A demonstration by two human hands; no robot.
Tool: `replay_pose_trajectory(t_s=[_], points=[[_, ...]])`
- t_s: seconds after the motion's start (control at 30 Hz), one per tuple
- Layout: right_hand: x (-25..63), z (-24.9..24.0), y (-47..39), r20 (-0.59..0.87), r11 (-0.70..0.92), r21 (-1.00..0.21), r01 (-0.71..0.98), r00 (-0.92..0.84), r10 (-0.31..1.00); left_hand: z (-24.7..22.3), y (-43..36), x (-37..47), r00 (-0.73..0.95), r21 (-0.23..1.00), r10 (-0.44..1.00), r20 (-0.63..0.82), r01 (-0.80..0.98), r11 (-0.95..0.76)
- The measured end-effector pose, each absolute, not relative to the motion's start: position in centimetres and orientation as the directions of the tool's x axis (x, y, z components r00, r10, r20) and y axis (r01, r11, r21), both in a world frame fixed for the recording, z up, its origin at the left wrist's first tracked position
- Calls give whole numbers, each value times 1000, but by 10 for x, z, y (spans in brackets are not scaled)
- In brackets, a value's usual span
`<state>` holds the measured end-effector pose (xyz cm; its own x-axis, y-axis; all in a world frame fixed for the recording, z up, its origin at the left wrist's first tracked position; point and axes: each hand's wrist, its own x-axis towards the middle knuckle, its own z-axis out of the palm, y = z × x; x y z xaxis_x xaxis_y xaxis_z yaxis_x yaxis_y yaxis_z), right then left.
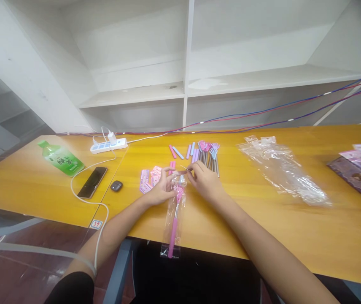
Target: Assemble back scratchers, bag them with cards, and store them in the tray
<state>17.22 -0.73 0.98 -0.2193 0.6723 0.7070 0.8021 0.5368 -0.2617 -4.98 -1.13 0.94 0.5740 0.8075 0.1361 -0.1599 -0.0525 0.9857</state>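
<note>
A pink back scratcher (173,236) with a metal rod and a hand-shaped head lies inside a clear plastic bag (178,249), whose lower end sticks out over the table's front edge. My left hand (162,189) is closed on the bag's upper end. Just right of it, my right hand (204,179) pinches a thin pale strip (184,167) by the bag's mouth. Small printed cards (144,180) lie beside my left hand. Beyond my hands are loose pink, purple and blue tubes (178,152) and several back scratchers (214,153) with bare metal rods.
To the right lies a stack of clear bags (281,169), then a dark printed package (354,177). On the left are a green bottle (62,158), a phone (92,182), a black earbud case (116,185) and a power strip (108,145) with a white cable. White shelving (185,88) stands behind.
</note>
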Motion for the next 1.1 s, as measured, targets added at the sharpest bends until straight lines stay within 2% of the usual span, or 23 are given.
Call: replay_pose_trajectory(t_s=[0.13,0.27,0.37,0.47,0.53,0.6,0.67,0.8,0.93,1.1], points=[[172,11,-8,657,539,-400,741,-178,732,15,-9,-50,644,986,746,168,-114,-124],[172,9,-8,612,506,-553,662,-89,786,15,-7,-51,632,971,739,233,-104,-217],[175,12,-9,612,508,-602,616,-53,789,10,-6,-51,604,976,767,217,-116,-185],[179,18,-12,707,658,-467,590,-198,679,5,-7,-48,558,968,797,230,-214,-130],[180,21,-15,765,769,-283,573,-348,541,4,-7,-46,544,957,801,249,-268,-115],[179,22,-17,763,807,-118,578,-467,446,5,-6,-44,547,953,799,251,-284,-104],[177,21,-17,732,787,-28,616,-523,436,7,-6,-43,544,955,803,245,-280,-102],[175,13,-13,736,670,4,742,-456,501,11,-10,-45,541,968,813,215,-228,-104],[174,9,-12,766,623,-49,781,-371,525,13,-12,-48,557,974,802,218,-176,-142],[171,13,-16,747,612,-336,716,-193,636,14,-9,-50,576,959,767,284,-181,-219]])
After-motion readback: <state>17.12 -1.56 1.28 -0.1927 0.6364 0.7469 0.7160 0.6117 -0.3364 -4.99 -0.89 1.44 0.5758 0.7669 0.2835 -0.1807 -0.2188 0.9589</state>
